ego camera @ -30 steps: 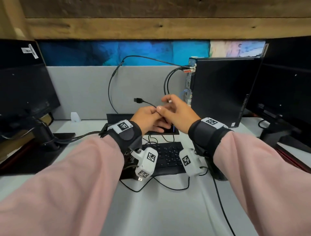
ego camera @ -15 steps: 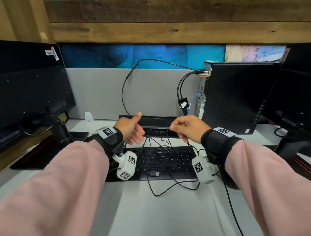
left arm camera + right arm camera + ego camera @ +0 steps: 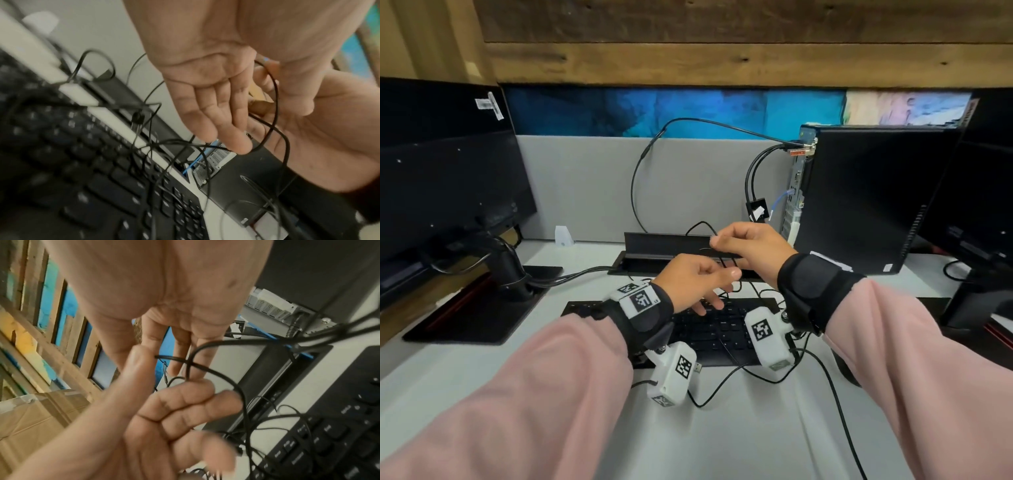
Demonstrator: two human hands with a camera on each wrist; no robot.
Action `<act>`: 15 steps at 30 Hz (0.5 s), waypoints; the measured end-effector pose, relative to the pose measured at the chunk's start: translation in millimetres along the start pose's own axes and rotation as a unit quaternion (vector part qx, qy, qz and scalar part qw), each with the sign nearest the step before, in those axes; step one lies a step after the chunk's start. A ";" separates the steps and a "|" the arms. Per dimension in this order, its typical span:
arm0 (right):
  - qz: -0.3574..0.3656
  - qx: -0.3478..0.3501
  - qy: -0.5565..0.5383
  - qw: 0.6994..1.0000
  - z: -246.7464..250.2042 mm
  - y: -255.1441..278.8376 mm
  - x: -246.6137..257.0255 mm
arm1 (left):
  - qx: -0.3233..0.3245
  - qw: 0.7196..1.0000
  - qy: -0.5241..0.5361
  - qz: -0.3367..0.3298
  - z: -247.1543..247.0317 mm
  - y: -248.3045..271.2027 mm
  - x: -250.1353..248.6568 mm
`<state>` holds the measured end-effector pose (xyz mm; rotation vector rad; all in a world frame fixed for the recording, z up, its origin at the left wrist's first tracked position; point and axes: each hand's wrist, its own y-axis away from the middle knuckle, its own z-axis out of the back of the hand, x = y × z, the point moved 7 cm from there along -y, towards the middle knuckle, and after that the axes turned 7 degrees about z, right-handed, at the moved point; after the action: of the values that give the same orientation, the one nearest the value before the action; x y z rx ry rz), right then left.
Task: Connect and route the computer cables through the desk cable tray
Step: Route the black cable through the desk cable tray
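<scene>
Both hands meet above the open desk cable tray, behind the black keyboard. My right hand pinches a thin black cable between thumb and forefinger, and a small loop stands up from the pinch. My left hand, just below and to the left, holds the same cable under its thumb, its other fingers loosely bent. The slack trails over the keys, and the cable's USB plug lies loose at the keyboard's front edge. In the left wrist view the cable curves past my left hand.
A black computer tower stands right of the tray, with black and blue cables plugged into its back. Monitors flank the desk on both sides. A grey partition closes off the rear. More black cable lies on the white desk front.
A second ago the hands held the USB plug up near the tower. They then drew apart, the plug dropped by the keyboard, and now they have come together again on the cable.
</scene>
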<state>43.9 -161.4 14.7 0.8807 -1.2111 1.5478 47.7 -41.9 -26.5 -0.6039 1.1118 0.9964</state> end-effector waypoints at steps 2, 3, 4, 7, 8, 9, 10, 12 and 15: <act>-0.007 0.010 -0.032 0.999 -6.0 2.3 -1.0 | 0.001 0.997 0.072 0.027 -1.2 -3.1 6.0; -0.017 0.016 -0.068 0.997 -9.2 3.7 -1.8 | -0.008 0.994 0.101 0.030 0.0 -3.8 7.3; -0.026 0.027 -0.101 0.994 -13.0 5.5 -2.0 | -0.020 0.992 0.122 0.028 2.2 -4.8 8.1; -0.013 0.053 -0.066 0.996 -15.9 10.3 -0.2 | -0.015 0.982 0.186 0.035 4.3 -6.6 9.4; 0.002 0.054 -0.042 0.998 -14.9 11.9 1.3 | -0.001 0.979 0.202 0.038 2.5 -7.4 10.1; 0.016 0.054 -0.023 0.998 -14.0 13.2 2.6 | 0.008 0.975 0.219 0.040 0.7 -7.1 10.3; 0.027 0.058 -0.011 0.998 -14.4 14.2 3.6 | 0.012 0.971 0.235 0.039 -0.1 -7.1 10.7; 0.034 0.062 -0.012 0.997 -15.3 14.4 2.3 | 0.011 0.963 0.268 0.028 0.6 -7.5 9.8; -0.011 0.036 -0.064 0.997 -11.3 12.0 -9.3 | 0.016 0.951 0.309 0.015 3.5 -9.1 6.6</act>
<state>35.3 -153.5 -0.1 1.0507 -1.2380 1.5450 58.1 -40.9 -32.0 -0.9095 1.6871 0.8278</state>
